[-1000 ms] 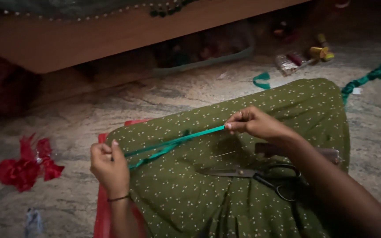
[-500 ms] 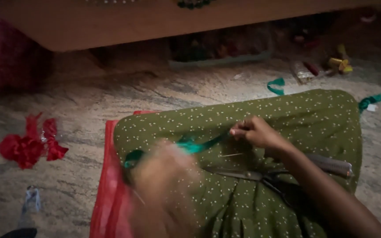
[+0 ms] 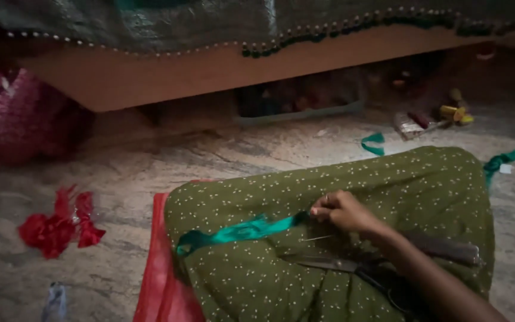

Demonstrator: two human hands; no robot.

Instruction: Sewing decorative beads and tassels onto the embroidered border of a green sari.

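Right hand point(image 3: 344, 211) at frame centre is pinching one end of a teal ribbon strip point(image 3: 239, 231), fingers closed tight on it; the strip is lying leftward across the green dotted fabric point(image 3: 388, 179) covering the lap. Scissors point(image 3: 353, 271) are lying on that fabric just below the hand, a thin needle point(image 3: 317, 238) beside them. Red cloth scraps point(image 3: 58, 223) are sitting on the stone floor point(image 3: 150, 161) at left. Left hand is not showing in frame.
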